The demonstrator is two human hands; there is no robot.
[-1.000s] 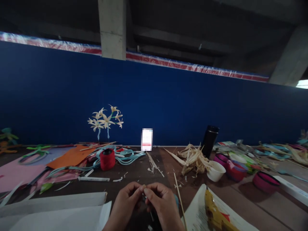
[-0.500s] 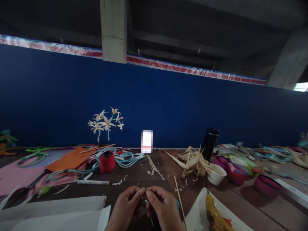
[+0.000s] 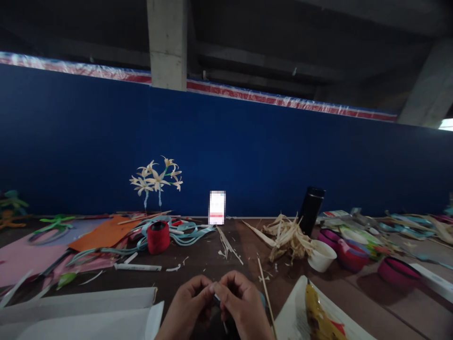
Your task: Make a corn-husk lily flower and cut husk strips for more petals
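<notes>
My left hand (image 3: 187, 307) and my right hand (image 3: 240, 304) meet at the bottom middle, low over the dark wooden table (image 3: 205, 264). Both are closed in a pinch, fingertips touching, around a small pale piece I cannot make out. A thin stick-like end hangs down between the hands. A long thin wooden stick (image 3: 264, 288) lies just right of my right hand. White paper sheets (image 3: 81, 311) lie to the left of my left hand.
A red thread spool (image 3: 158, 237), pale blue strips (image 3: 184, 231), coloured paper sheets (image 3: 102, 233), a paper flower sprig (image 3: 157, 178), dried husks (image 3: 286, 236), a white cup (image 3: 320, 256), a black flask (image 3: 310, 210), pink bowls (image 3: 396, 273) and an open book (image 3: 318, 316) crowd the table before a blue wall.
The hands stay pinched together and have shifted slightly right in the view. The camera has drifted a little; the table things have not moved.
</notes>
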